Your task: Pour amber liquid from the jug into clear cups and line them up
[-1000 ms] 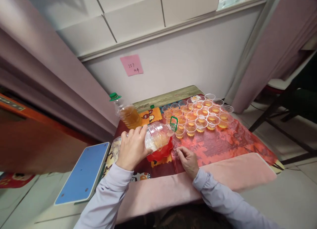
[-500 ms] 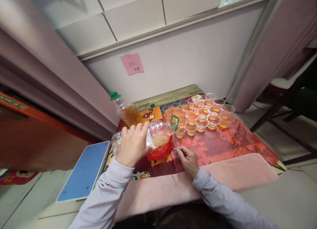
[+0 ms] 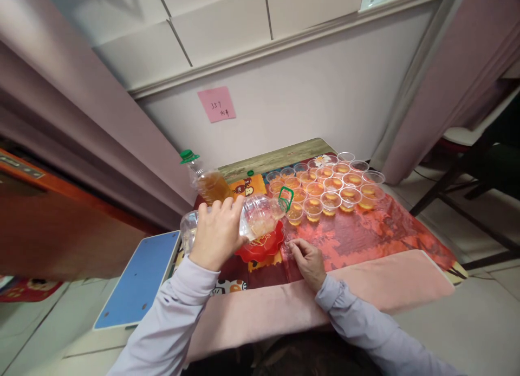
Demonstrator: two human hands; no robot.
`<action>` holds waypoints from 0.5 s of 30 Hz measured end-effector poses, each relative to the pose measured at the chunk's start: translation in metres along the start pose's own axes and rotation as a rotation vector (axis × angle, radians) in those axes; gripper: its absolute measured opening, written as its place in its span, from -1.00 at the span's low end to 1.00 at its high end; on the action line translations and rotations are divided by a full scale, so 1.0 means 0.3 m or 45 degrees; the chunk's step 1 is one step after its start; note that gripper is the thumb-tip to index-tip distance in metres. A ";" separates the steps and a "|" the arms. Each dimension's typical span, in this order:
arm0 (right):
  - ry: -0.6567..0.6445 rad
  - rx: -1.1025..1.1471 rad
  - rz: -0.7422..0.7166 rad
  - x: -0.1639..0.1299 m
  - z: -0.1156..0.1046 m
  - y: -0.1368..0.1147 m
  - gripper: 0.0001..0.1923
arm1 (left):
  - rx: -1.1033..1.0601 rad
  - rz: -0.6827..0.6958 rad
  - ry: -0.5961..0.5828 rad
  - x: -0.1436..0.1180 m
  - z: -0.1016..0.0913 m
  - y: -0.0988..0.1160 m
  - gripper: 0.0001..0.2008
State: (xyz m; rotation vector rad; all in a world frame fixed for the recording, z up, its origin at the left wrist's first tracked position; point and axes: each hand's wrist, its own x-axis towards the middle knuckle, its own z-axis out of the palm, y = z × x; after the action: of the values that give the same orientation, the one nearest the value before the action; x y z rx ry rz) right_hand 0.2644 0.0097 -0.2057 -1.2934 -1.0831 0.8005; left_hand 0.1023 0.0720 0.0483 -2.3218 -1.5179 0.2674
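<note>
My left hand is wrapped round a large clear plastic bottle, tipped almost level with its neck to the right. A green loop handle sits at the neck, beside the front-left cup. Some liquid shows inside the bottle. Underneath lies a red scalloped dish, partly hidden by bottle and hand. My right hand rests near the table's front edge, fingers curled and thumb against the index finger; I cannot make out what they hold, if anything. Several clear cups with amber liquid stand in rows beyond it.
A second bottle of amber liquid with a green cap stands at the back left. A small green cap lies near the back. Pink cloth covers the front edge. A blue board is at the left.
The bottle in my left hand has shifted slightly left and up at its base, and a little more of the red dish shows. My right hand has hardly moved.
</note>
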 end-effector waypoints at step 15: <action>0.026 0.026 0.007 0.003 -0.001 -0.006 -0.59 | -0.061 -0.028 -0.021 -0.013 0.038 -0.002 -0.28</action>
State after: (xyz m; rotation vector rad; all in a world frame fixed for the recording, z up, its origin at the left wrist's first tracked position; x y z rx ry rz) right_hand 0.2647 0.0103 -0.2038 -1.2852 -1.0530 0.7986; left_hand 0.0963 0.0708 0.0378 -2.3437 -1.5727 0.2476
